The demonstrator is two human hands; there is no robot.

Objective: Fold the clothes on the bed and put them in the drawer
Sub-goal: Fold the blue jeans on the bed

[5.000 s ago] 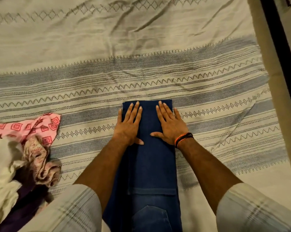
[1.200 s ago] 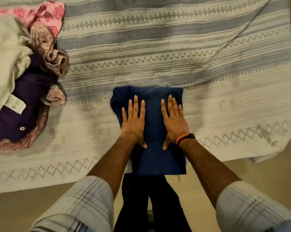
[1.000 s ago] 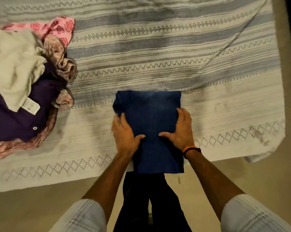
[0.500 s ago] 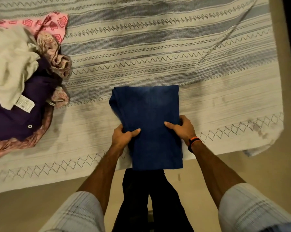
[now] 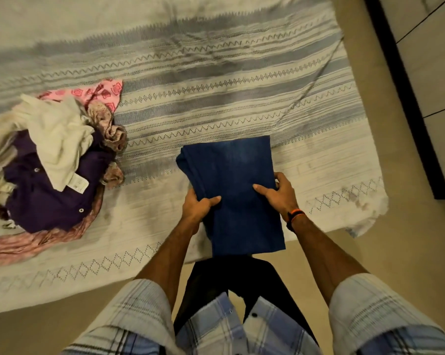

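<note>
denim, folded jeans (image 5: 231,190): soft, fairly heavy, likely to sag; left hand (image 5: 197,204) and right hand (image 5: 280,194) grasp opposite side edges.

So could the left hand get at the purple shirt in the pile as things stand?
Probably not right away: the left hand grips the folded jeans along with the right hand. Once freed, nothing blocks the purple shirt, partly under a white garment.
</note>
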